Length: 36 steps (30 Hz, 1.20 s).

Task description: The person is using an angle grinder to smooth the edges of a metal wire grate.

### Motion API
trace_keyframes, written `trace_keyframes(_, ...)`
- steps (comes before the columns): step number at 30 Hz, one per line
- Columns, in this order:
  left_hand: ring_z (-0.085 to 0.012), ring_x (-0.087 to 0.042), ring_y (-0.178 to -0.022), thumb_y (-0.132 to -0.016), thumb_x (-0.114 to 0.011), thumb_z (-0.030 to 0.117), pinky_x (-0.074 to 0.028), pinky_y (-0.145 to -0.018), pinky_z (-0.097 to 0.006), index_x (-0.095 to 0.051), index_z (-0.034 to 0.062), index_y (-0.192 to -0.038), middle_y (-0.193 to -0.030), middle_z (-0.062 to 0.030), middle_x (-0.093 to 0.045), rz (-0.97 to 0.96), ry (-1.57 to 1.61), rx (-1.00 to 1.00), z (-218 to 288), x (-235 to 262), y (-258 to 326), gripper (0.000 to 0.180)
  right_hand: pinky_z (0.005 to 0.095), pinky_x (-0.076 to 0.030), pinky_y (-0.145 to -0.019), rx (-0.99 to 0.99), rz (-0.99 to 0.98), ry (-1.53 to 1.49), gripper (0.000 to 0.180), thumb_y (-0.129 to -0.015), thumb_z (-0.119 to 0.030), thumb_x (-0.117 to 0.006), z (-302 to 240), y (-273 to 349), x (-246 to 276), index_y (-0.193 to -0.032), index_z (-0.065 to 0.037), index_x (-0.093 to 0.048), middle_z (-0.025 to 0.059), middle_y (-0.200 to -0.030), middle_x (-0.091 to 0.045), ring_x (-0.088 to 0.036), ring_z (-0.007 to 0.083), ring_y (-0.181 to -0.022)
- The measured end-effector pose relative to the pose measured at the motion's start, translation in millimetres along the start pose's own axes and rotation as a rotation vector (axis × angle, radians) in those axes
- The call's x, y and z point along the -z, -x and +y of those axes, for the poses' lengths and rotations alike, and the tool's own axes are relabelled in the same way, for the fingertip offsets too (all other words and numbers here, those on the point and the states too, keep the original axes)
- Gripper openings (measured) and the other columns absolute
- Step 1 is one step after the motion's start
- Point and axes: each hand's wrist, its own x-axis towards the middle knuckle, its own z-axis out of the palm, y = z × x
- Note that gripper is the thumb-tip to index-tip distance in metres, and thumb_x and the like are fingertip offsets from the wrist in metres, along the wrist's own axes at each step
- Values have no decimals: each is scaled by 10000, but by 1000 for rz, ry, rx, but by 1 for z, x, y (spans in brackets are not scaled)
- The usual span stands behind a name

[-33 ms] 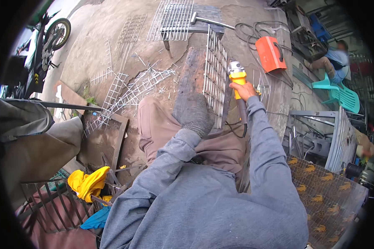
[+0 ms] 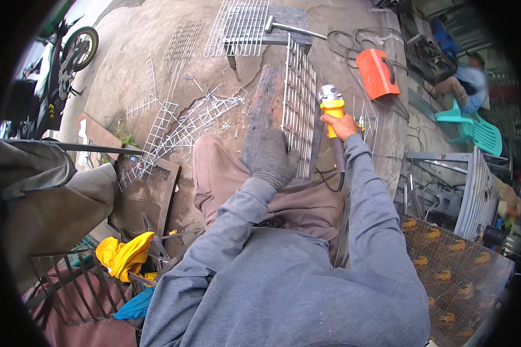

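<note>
My left hand (image 2: pixel 266 156), in a grey knit glove, presses on the near end of a wire mesh panel (image 2: pixel 300 98) that stands on edge along a rusty metal beam (image 2: pixel 265 98); its thumb side touches the mesh. My bare right hand (image 2: pixel 341 124) grips a yellow angle grinder (image 2: pixel 331 107) just right of the panel, with the grinder's head pointing away from me, close to the wires. Its black cord hangs down toward my lap. I sit over the concrete ground in brown trousers and a grey long-sleeved top.
An orange welding machine (image 2: pixel 377 72) with cables sits at the right. Flat mesh grids (image 2: pixel 237 26), a hammer (image 2: pixel 292 27) and mesh offcuts (image 2: pixel 185 124) lie ahead. A motorbike (image 2: pixel 69 63) stands far left. A person (image 2: pixel 466 78) sits by turquoise chairs. A yellow cloth (image 2: pixel 124 254) lies lower left.
</note>
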Motion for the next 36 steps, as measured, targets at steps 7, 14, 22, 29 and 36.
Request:
trace_keyframes(7,-182,-668,-620,-916,-766,308,-519,-473,-316,-513,25,-1321,-791,-140,-660,-158,942,432,-2,14,-51,555,354,-556,-571,43,-46,-288,490,-760,-371,-824,32,63,28,-1046,4,-691,101,-797,-705,-694,221,-604)
trace_keyframes(14,-242,-694,-730,-901,-678,61,-581,-541,-371,-439,57,-1287,-1017,-151,-672,-107,826,196,-25,-35,-75,454,378,-568,-660,-4,9,-410,515,-762,-384,-813,57,118,41,-1080,1,-688,122,-838,-713,-715,239,-710)
trace_keyframes(22,-239,-682,-702,-871,-649,-20,-576,-504,-365,-413,70,-1348,-986,-162,-659,-45,916,179,-24,19,-62,539,409,-555,-835,62,105,-262,626,-706,-457,-823,71,134,32,-1083,25,-694,209,-1014,-739,-722,343,-942)
trace_keyframes(29,-241,-698,-704,-862,-760,14,-592,-536,-385,-401,17,-1413,-921,-159,-681,11,730,211,-52,26,-45,658,380,-541,-840,128,-23,-253,588,-771,-406,-819,53,134,28,-1161,9,-674,164,-1019,-737,-711,285,-929)
trace_keyframes(36,-238,-706,-724,-879,-741,19,-599,-537,-381,-404,25,-1429,-953,-175,-695,-8,798,219,-54,25,-47,646,382,-537,-854,139,-6,-200,590,-774,-402,-812,52,133,19,-1174,8,-671,161,-1037,-732,-708,284,-940)
